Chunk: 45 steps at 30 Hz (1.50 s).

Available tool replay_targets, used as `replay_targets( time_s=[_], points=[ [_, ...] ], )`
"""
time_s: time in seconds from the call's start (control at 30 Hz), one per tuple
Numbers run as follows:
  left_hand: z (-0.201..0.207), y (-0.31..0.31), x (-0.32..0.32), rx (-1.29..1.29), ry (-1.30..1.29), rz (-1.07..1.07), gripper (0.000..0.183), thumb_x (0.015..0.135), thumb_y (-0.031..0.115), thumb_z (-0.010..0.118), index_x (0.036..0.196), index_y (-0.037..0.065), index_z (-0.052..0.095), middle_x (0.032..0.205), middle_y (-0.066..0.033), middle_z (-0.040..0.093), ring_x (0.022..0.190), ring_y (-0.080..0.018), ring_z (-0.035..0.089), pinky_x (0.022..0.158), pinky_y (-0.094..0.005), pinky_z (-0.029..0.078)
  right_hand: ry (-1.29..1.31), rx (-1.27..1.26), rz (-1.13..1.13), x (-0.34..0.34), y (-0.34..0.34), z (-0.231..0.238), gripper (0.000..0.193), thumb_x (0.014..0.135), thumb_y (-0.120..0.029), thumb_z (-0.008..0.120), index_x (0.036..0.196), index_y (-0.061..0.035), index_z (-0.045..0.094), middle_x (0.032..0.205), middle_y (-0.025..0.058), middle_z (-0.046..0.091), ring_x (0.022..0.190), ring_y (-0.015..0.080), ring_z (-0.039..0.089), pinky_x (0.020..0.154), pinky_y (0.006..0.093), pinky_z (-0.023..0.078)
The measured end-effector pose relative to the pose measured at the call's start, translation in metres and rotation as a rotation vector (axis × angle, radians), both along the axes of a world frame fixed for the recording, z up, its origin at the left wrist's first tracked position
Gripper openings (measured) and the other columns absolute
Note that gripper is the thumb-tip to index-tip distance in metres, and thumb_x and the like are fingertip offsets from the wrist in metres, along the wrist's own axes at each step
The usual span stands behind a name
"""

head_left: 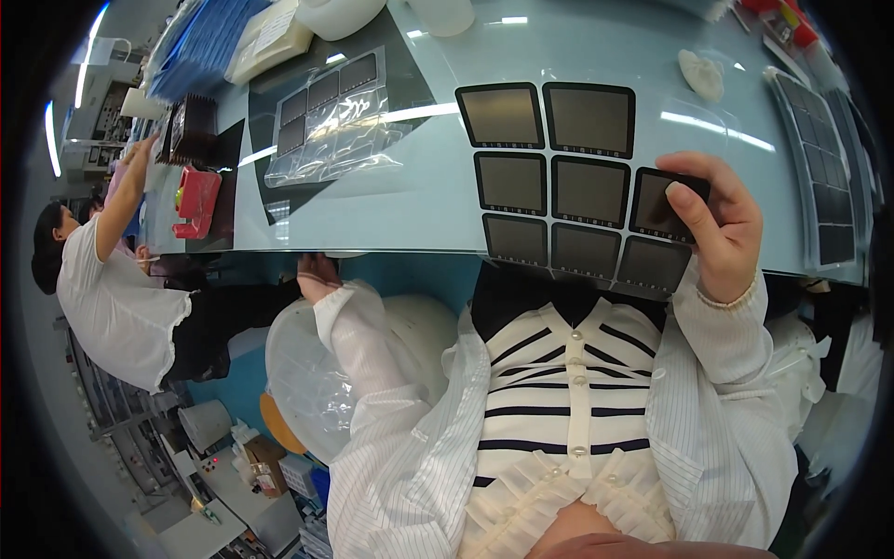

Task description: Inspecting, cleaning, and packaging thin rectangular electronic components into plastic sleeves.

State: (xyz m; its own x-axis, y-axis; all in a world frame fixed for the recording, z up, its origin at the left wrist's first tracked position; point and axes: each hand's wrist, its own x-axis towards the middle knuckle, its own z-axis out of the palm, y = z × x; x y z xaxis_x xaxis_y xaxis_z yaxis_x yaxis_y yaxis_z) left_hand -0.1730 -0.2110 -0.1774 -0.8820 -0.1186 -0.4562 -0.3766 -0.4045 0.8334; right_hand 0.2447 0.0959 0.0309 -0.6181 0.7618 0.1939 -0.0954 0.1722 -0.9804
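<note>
My right hand grips the right edge of a set of dark rectangular panels. Its thumb presses on the front of the middle row's right panel, while the other fingers go behind. The panels stand in rows with narrow gaps, apparently joined as one sheet, though what joins them is hard to make out. The lowest row overlaps the table's near edge in front of my striped top. My left hand is low at the table edge, left of the panels; its fingers are mostly hidden there.
Clear bags with similar panels lie on a dark mat at left on the glossy table. More panels sit at far right, near a crumpled white piece. Blue sheets and a red holder are left. A co-worker works there.
</note>
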Motion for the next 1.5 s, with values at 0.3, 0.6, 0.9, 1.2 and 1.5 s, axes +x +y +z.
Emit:
replay_targets(
  time_s=[0.3,0.6,0.9,1.2,1.5],
  points=[
    [0.008,0.031,0.012,-0.218,0.345,0.145,0.027,0.082,0.010,0.057,0.109,0.005,0.054,0.106,-0.0111,0.061,0.090,-0.0215,0.059,0.068,-0.0265,0.047,0.021,0.079,-0.025,0.009,0.007,0.001,0.019,0.088,-0.004,0.058,0.106,0.0041,0.059,0.091,0.0055,0.062,0.079,0.0089,0.058,0.071,0.0193,0.046],
    [0.174,0.116,0.146,-0.242,1.016,-0.422,0.028,0.092,0.013,0.043,0.116,0.000,0.050,0.103,-0.0136,0.060,0.089,-0.0195,0.057,0.072,-0.0295,0.047,0.102,0.059,0.029,0.004,0.015,0.011,0.020,0.089,-0.006,0.058,0.106,0.0036,0.059,0.088,0.0051,0.063,0.075,0.0083,0.060,0.068,0.0187,0.047],
    [0.184,0.148,0.229,0.074,0.717,-1.215,0.026,0.087,0.002,0.056,0.112,-0.006,0.054,0.090,-0.0053,0.060,0.074,-0.0083,0.053,0.069,-0.0206,0.044,0.140,0.075,-0.069,0.020,0.023,0.021,0.024,0.094,-0.016,0.051,0.102,0.0038,0.061,0.091,0.0069,0.063,0.078,0.0101,0.058,0.072,0.0198,0.042],
    [0.204,0.143,0.242,0.017,0.728,-1.310,0.015,0.083,-0.004,0.060,0.097,-0.008,0.058,0.081,-0.0057,0.062,0.071,-0.0083,0.056,0.070,-0.0217,0.047,0.066,0.110,-0.167,0.043,0.029,0.019,0.032,0.097,-0.022,0.044,0.096,0.0025,0.064,0.078,0.0039,0.064,0.056,0.0023,0.052,0.048,0.0151,0.036],
    [0.207,0.138,0.236,0.002,0.761,-1.246,0.014,0.081,-0.004,0.062,0.094,-0.007,0.059,0.073,-0.0031,0.058,0.063,-0.0063,0.050,0.061,-0.0182,0.041,-0.110,0.095,-0.062,0.053,0.035,0.034,0.022,0.093,-0.014,0.050,0.093,0.0030,0.065,0.082,0.0041,0.057,0.049,0.0011,0.039,0.043,0.0147,0.027]
  ],
)
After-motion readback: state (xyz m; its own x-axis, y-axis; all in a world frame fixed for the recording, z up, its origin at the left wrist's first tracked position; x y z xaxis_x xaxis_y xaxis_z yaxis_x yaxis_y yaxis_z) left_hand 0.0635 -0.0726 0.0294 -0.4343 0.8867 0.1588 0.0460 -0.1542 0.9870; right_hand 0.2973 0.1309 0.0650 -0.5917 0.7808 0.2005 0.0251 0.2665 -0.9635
